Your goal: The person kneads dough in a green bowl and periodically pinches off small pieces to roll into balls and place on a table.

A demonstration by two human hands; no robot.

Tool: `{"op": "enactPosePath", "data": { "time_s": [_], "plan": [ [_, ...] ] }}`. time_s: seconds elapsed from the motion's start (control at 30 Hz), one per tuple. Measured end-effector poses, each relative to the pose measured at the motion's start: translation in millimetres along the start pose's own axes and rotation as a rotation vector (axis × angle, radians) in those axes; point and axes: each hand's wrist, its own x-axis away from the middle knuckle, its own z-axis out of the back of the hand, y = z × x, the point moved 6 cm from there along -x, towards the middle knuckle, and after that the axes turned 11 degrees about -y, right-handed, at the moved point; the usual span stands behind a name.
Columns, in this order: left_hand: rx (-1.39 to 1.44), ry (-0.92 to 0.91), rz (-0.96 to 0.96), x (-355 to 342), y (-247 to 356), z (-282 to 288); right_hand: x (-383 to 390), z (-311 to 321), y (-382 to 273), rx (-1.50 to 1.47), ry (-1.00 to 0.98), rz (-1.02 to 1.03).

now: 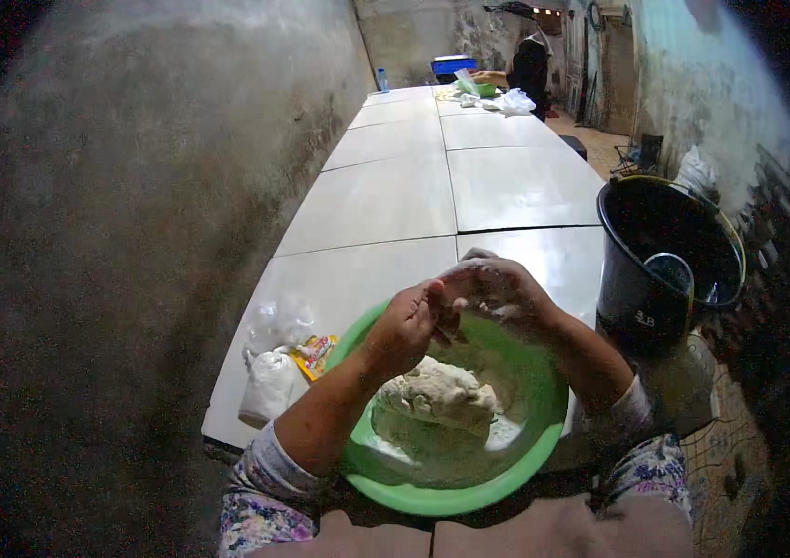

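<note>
My left hand (413,321) is closed on the fingers of my right hand (497,293), its thumb pressed against them. My right hand is dusted white, its fingers curved and apart, with nothing visible in them. Both are raised over a large green basin (469,498), where a lumpy mass of pale dough (441,400) lies among loose white flour. Left of the basin are a bag of white powder (268,391), crumpled clear plastic (278,325) and a small yellow packet (314,353).
A long white tiled table (385,195) runs ahead beside a stained wall. A black bucket (646,316) stands at the right. At the far end a person in dark clothing (530,65) works near a blue container (455,67), white bags (516,102) and something green (485,90).
</note>
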Motion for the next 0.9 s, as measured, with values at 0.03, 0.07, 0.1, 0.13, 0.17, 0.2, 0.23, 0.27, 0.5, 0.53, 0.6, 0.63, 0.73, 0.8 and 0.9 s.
{"op": "enactPosePath", "data": {
  "time_s": [0.03, 0.07, 0.1, 0.13, 0.17, 0.2, 0.23, 0.27, 0.5, 0.53, 0.6, 0.63, 0.73, 0.8, 0.9],
  "plan": [
    [-0.007, -0.009, 0.013, -1, 7, -4, 2, 2, 3, -0.021, 0.004, 0.013],
    [-0.013, -0.02, 0.026, -2, 9, -7, 3, 3, 5, -0.042, 0.009, 0.025],
    [-0.099, -0.026, 0.044, 3, 4, 1, 2, -1, 1, -0.17, 0.076, -0.072],
    [-0.1, -0.021, 0.046, 4, -2, 3, 0, -2, 1, -0.172, 0.072, -0.069],
    [-0.061, -0.001, 0.03, 4, -6, 5, -1, -2, 0, -0.127, 0.09, -0.053],
    [-0.02, 0.015, 0.014, 3, -5, 4, -1, -1, -1, -0.08, 0.11, -0.039],
    [-0.02, 0.015, 0.015, 3, -3, 3, -1, -2, -2, -0.081, 0.111, -0.04],
    [-0.028, 0.038, -0.009, 4, 2, 3, -1, -2, -5, -0.075, 0.131, -0.012],
    [-0.04, 0.103, -0.029, 3, 2, 2, 0, 1, -10, 0.183, 0.159, 0.081],
    [-0.042, 0.106, -0.027, 3, 1, 4, -2, -1, -14, 0.248, 0.133, 0.115],
    [-0.025, 0.057, -0.039, 3, -1, 4, -3, -1, -21, 0.248, 0.165, 0.13],
    [-0.025, 0.057, -0.041, 3, -2, 4, -4, -1, -21, 0.263, 0.172, 0.089],
    [-0.053, 0.038, -0.034, 0, -1, 0, -3, 0, -11, 0.242, 0.157, 0.066],
    [-0.033, 0.024, 0.013, 2, 5, -1, 0, -4, -20, 0.421, 0.113, 0.133],
    [0.075, -0.007, -0.008, 1, 4, 0, -2, -3, -22, 0.422, 0.143, 0.194]
  ]
}}
